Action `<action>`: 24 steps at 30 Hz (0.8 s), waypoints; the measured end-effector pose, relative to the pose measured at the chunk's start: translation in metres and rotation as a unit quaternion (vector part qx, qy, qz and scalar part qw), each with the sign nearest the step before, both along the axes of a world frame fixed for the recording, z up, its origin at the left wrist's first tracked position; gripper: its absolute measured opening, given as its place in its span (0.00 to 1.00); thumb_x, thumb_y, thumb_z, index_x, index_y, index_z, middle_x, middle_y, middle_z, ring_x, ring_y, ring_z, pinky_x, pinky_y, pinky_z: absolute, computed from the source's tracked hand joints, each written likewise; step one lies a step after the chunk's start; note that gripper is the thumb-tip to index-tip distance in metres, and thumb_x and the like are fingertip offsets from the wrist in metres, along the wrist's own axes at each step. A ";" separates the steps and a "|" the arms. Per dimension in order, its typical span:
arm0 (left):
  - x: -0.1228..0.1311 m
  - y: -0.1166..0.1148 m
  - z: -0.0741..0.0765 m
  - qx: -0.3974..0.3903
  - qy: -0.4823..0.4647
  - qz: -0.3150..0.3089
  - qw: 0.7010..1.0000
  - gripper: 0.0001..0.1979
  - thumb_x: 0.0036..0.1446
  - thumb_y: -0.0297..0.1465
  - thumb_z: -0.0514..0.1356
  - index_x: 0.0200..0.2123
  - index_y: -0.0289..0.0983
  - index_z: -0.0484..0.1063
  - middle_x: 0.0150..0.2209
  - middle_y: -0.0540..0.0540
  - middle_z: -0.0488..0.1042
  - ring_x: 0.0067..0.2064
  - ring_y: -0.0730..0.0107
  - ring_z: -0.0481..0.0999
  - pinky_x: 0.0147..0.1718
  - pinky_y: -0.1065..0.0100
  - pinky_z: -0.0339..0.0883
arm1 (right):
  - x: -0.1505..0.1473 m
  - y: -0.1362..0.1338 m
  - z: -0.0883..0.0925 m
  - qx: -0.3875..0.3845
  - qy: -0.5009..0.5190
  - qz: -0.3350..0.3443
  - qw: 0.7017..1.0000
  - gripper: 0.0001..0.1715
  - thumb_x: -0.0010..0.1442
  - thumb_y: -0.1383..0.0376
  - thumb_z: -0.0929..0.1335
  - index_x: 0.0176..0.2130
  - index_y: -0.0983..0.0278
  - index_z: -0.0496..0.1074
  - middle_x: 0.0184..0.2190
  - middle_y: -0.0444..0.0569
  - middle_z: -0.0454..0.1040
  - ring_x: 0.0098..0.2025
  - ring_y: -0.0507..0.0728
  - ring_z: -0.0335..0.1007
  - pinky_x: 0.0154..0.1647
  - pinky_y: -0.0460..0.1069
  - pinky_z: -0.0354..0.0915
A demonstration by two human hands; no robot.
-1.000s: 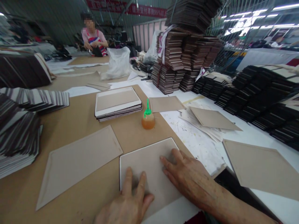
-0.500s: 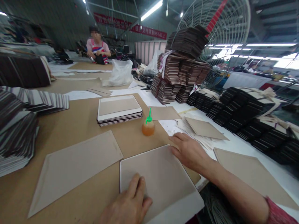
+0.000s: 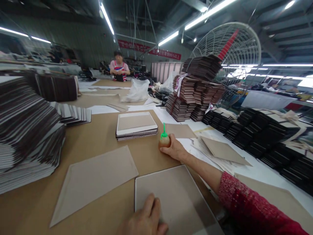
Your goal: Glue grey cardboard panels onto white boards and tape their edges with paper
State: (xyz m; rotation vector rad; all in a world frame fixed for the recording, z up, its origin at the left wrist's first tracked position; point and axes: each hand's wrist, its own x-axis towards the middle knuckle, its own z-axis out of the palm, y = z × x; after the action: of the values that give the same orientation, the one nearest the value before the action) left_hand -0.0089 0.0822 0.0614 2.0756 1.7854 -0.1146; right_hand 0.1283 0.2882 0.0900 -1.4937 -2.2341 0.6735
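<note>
My right hand (image 3: 175, 148) is wrapped round a small round squeeze bottle (image 3: 163, 141) with a green nozzle and amber liquid inside. The bottle stands upright on the brown board covering the table. My left hand (image 3: 146, 218) rests with outstretched fingers on a grey-beige rectangular panel (image 3: 174, 187) with a pale edge, lying in front of me. Left of that panel lies a loose grey-beige sheet (image 3: 97, 182). Behind them sits a neat stack of white-edged panels (image 3: 137, 126), a beige sheet on top.
Tall piles of dark-edged pieces (image 3: 26, 130) stand at the left. Bundled brown stacks (image 3: 188, 98) and black bundles (image 3: 266, 130) line the right side. Loose sheets (image 3: 223, 150) lie beyond my right arm. A person (image 3: 119, 69) works at the far end; a large fan (image 3: 230, 45) stands behind.
My right hand has left the panel's far corner, reached forward and closed round the bottle. My left hand stays on the panel. The camera view has tilted up and turned somewhat left.
</note>
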 end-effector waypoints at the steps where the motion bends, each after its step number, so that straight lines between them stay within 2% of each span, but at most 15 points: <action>1: -0.001 0.000 0.001 0.003 -0.012 -0.007 1.000 0.25 0.58 0.27 0.52 0.59 0.37 0.65 0.63 0.40 0.64 0.45 0.52 0.80 0.42 0.51 0.77 | 0.003 -0.004 0.008 -0.010 0.005 0.011 1.000 0.30 0.53 0.57 0.70 0.51 0.63 0.58 0.33 0.45 0.71 0.34 0.57 0.69 0.34 0.50 0.62; 3: -0.003 -0.003 0.003 0.022 -0.021 -0.012 0.999 0.23 0.60 0.28 0.52 0.59 0.37 0.65 0.62 0.40 0.66 0.43 0.52 0.81 0.40 0.50 0.78 | 0.011 -0.014 0.025 -0.041 0.017 0.047 0.998 0.33 0.48 0.59 0.72 0.51 0.62 0.58 0.31 0.42 0.70 0.31 0.56 0.68 0.31 0.49 0.61; 5: -0.004 -0.006 0.004 0.048 -0.024 -0.010 0.999 0.21 0.61 0.30 0.52 0.58 0.38 0.65 0.60 0.40 0.68 0.41 0.53 0.81 0.38 0.51 0.78 | 0.019 -0.024 0.041 -0.084 0.032 0.100 0.991 0.33 0.46 0.62 0.73 0.50 0.61 0.62 0.33 0.41 0.71 0.33 0.55 0.68 0.32 0.48 0.61; 7: -0.004 -0.009 0.003 0.068 -0.029 -0.008 0.997 0.19 0.62 0.31 0.52 0.57 0.39 0.65 0.58 0.42 0.69 0.40 0.56 0.81 0.38 0.53 0.79 | 0.028 -0.034 0.053 -0.146 0.076 0.158 0.974 0.30 0.47 0.63 0.71 0.50 0.61 0.65 0.37 0.42 0.72 0.38 0.54 0.69 0.37 0.47 0.63; 9: -0.005 -0.012 0.001 0.083 -0.037 -0.014 0.996 0.18 0.63 0.32 0.53 0.55 0.40 0.66 0.57 0.43 0.69 0.39 0.57 0.81 0.37 0.53 0.79 | 0.035 -0.043 0.058 -0.218 0.140 0.188 0.947 0.28 0.50 0.64 0.70 0.51 0.61 0.65 0.40 0.43 0.73 0.41 0.54 0.68 0.39 0.47 0.63; 12: -0.006 -0.013 -0.002 0.108 -0.027 -0.017 0.994 0.15 0.62 0.32 0.54 0.52 0.40 0.67 0.56 0.45 0.69 0.35 0.59 0.81 0.31 0.53 0.79 | 0.045 -0.056 0.053 -0.342 0.232 0.171 0.895 0.25 0.52 0.61 0.69 0.49 0.59 0.62 0.39 0.45 0.74 0.38 0.56 0.72 0.35 0.49 0.64; 14: -0.007 -0.014 -0.003 0.120 -0.023 -0.020 0.992 0.14 0.62 0.32 0.55 0.51 0.40 0.67 0.54 0.45 0.70 0.34 0.59 0.81 0.29 0.54 0.79 | 0.049 -0.062 0.044 -0.417 0.282 0.161 0.849 0.23 0.54 0.59 0.69 0.47 0.58 0.58 0.38 0.47 0.75 0.37 0.60 0.75 0.32 0.51 0.67; 15: -0.007 -0.014 -0.003 0.126 -0.022 -0.021 0.992 0.14 0.61 0.32 0.55 0.50 0.40 0.67 0.53 0.46 0.71 0.33 0.59 0.81 0.29 0.54 0.79 | 0.049 -0.065 0.039 -0.442 0.305 0.159 0.829 0.23 0.55 0.59 0.69 0.47 0.58 0.57 0.39 0.48 0.75 0.37 0.61 0.76 0.31 0.51 0.68; 17: -0.007 -0.015 -0.003 0.138 -0.023 -0.022 0.990 0.13 0.61 0.32 0.56 0.50 0.40 0.68 0.51 0.46 0.72 0.33 0.60 0.81 0.29 0.55 0.79 | 0.049 -0.069 0.030 -0.455 0.344 0.149 0.808 0.24 0.56 0.57 0.69 0.48 0.58 0.58 0.40 0.50 0.75 0.36 0.60 0.76 0.28 0.50 0.68; 19: -0.006 -0.015 -0.002 0.147 -0.023 -0.020 0.989 0.13 0.61 0.32 0.56 0.50 0.40 0.68 0.50 0.47 0.72 0.33 0.60 0.80 0.28 0.55 0.79 | 0.046 -0.073 0.023 -0.445 0.371 0.125 0.805 0.25 0.55 0.55 0.70 0.49 0.59 0.60 0.42 0.51 0.74 0.34 0.57 0.75 0.27 0.47 0.67; 21: -0.006 -0.016 -0.002 0.146 -0.024 -0.021 0.989 0.14 0.61 0.32 0.56 0.50 0.40 0.68 0.51 0.47 0.72 0.33 0.60 0.80 0.28 0.55 0.79 | 0.043 -0.076 0.020 -0.422 0.381 0.101 0.816 0.28 0.52 0.56 0.72 0.49 0.60 0.62 0.43 0.49 0.72 0.33 0.53 0.72 0.26 0.45 0.64; 24: -0.004 -0.015 -0.003 0.149 -0.026 -0.025 0.988 0.15 0.61 0.32 0.56 0.52 0.39 0.67 0.51 0.45 0.72 0.34 0.60 0.81 0.29 0.55 0.80 | 0.036 -0.083 0.021 -0.342 0.343 0.087 0.871 0.28 0.49 0.59 0.74 0.48 0.61 0.64 0.37 0.45 0.71 0.32 0.51 0.67 0.26 0.44 0.59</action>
State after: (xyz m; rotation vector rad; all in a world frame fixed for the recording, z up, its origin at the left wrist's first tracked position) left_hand -0.0134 0.0668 0.0580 2.3034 1.8118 0.2029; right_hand 0.1647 0.2055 0.1112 -1.0284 -1.6259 1.8624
